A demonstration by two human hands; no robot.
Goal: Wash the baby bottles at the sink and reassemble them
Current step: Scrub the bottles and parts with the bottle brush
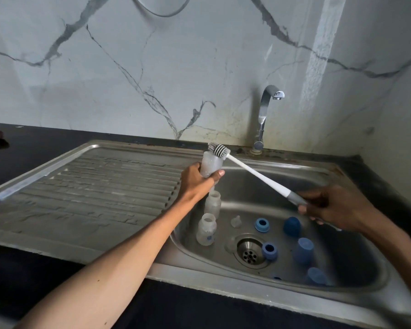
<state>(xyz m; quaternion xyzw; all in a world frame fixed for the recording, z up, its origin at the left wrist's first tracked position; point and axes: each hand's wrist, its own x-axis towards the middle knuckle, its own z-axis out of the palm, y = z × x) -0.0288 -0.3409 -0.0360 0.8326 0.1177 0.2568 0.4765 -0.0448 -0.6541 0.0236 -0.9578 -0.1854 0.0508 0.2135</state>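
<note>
The left hand (pixel 201 178) is curled round a clear baby bottle (pixel 211 164), holding it up over the left rim of the sink (pixel 356 284), with the bottle's upper end tipped away from the person. The thumb lies across the front of the bottle, the fingers behind it. The right hand (pixel 335 208) grips the grey end of a bottle brush (pixel 254 173), whose white stem slants up and to the left across the basin. The grey bristle head sits against the upper end of the held bottle, touching it from the right; whether it is inside or just at the edge cannot be told.

Below the left hand, two more clear bottles stand upright in the basin by its left wall, the farther bottle (pixel 213 202) just behind the nearer bottle (pixel 206 229). A clear teat (pixel 236 221) lies just right of them. Two blue collars, one (pixel 262 225) beyond the drain (pixel 250 252) and one (pixel 269 251) beside it, rest on the basin floor. Blue caps, among them a dark cap (pixel 291 226) and a lighter cap (pixel 303 251), sit further right, under the right hand. The tap (pixel 265 112) stands behind the basin. The ribbed drainer (pixel 93 186) stretches left, set into the dark bench (pixel 22 148).
</note>
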